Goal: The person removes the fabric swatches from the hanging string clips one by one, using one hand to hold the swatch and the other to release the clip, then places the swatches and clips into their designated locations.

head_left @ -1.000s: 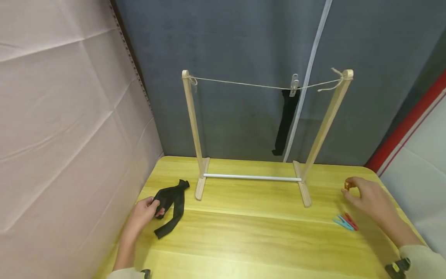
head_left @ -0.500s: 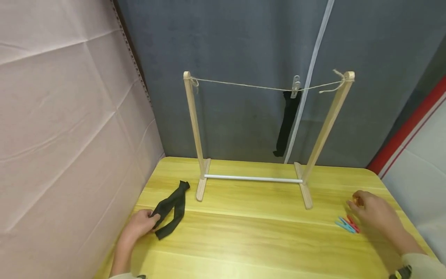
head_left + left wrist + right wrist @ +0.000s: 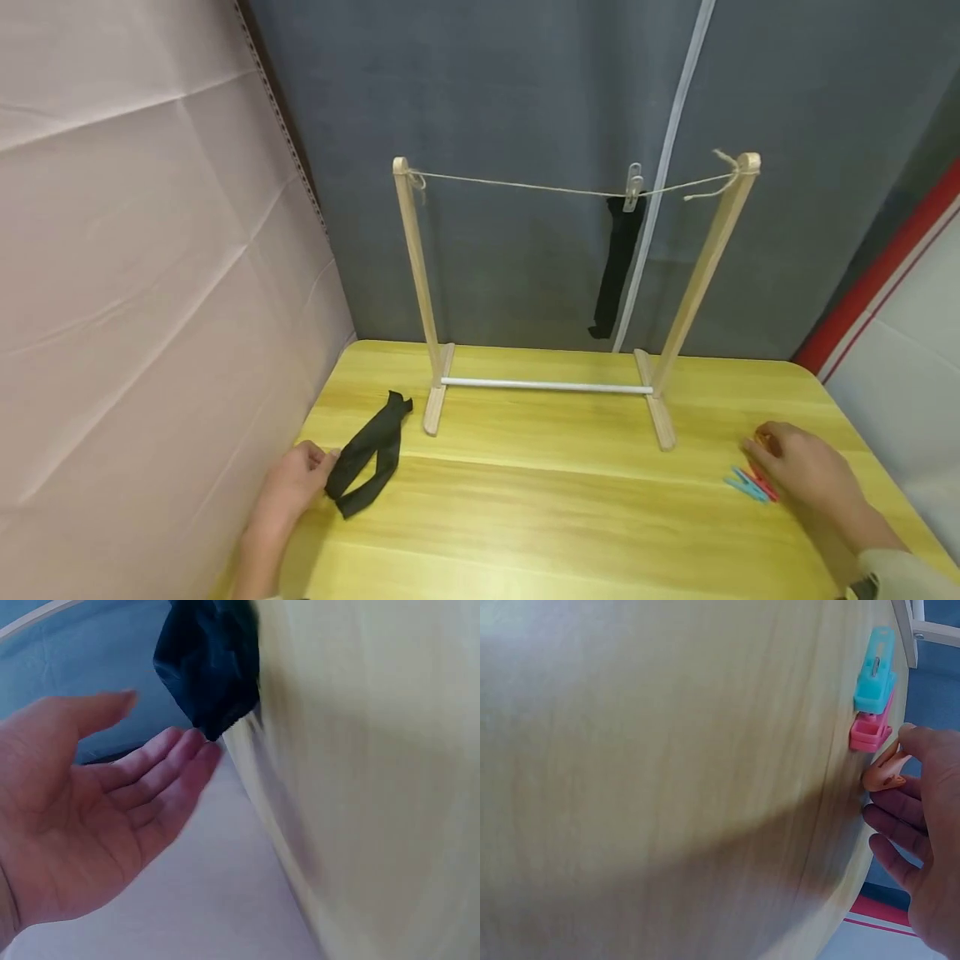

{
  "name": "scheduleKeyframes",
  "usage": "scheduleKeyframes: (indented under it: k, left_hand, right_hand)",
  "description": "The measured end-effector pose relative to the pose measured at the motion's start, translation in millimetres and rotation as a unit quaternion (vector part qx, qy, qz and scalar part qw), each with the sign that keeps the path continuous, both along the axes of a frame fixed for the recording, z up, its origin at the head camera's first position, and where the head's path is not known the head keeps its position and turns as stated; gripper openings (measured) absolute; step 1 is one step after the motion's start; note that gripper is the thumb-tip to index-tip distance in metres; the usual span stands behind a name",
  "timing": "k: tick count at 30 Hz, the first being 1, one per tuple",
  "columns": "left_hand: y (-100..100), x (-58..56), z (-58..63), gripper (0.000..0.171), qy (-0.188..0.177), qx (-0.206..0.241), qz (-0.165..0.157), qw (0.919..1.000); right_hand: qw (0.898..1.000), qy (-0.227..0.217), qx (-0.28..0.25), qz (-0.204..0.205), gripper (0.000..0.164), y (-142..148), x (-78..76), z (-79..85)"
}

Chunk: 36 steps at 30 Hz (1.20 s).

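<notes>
On the table's left lies a black sock-like cloth [image 3: 366, 462], spread in two strips that meet at the far end. My left hand [image 3: 294, 479] is beside its near edge; in the left wrist view the left hand [image 3: 105, 802] has its thumb apart and its fingertips at the cloth's tip [image 3: 210, 667]. At the right, my right hand [image 3: 810, 467] pinches an orange clothespin [image 3: 883, 774] between thumb and forefinger, just above the table. Next to it lie a blue clothespin [image 3: 744, 486] and a red clothespin [image 3: 763, 482], close together.
A wooden rack [image 3: 705, 275] with a string [image 3: 517, 182] between its posts stands at the back. A black strip of cloth [image 3: 618, 262] hangs there from a clear clip [image 3: 633, 187]. A pink wall sheet [image 3: 150, 292] borders the table [image 3: 540, 517] on the left.
My left hand has let go of the black cloth and drawn slightly left; the cloth lies flatter. My right hand has moved a little nearer and down with the orange clothespin.
</notes>
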<state>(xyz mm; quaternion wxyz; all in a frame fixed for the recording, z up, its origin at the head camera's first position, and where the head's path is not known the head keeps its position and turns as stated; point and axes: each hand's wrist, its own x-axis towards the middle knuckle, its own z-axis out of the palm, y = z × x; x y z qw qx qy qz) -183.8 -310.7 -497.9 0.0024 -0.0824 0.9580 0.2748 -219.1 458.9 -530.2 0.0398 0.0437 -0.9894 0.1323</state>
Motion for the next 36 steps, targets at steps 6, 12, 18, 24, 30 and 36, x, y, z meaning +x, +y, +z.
scheduleKeyframes:
  k: [6,12,18,24,30,36]
  left_hand:
    - [15.6,1.6,14.4,0.056,0.097,0.016,0.031,0.9947]
    - [45.2,-0.4,29.2,0.053,0.202,0.04,0.053,0.9771]
    - [67.1,-4.5,34.7,0.043,0.293,0.081,0.047,0.9515]
    - [85.1,-13.7,32.5,0.04,0.406,0.112,0.009,0.9071]
    - [98.7,-23.8,40.4,0.052,0.457,0.13,-0.022,0.8796]
    - [117.2,-33.5,49.5,0.065,0.46,0.159,-0.067,0.871]
  right_hand:
    - [1.0,-0.005,-0.003,0.002,0.057,0.8,-1.4,-1.2]
    - [1.0,0.002,0.002,0.007,0.06,-0.7,0.9,0.1]
    - [1.0,0.011,-0.003,0.005,0.063,-6.7,2.7,6.6]
    - [0.997,0.078,-0.014,-0.001,0.067,-18.5,1.4,21.1]
    - [0.979,0.196,-0.054,-0.008,0.068,-36.2,5.4,61.0]
    - [0.963,0.254,-0.09,-0.009,0.075,-53.1,12.6,93.1]
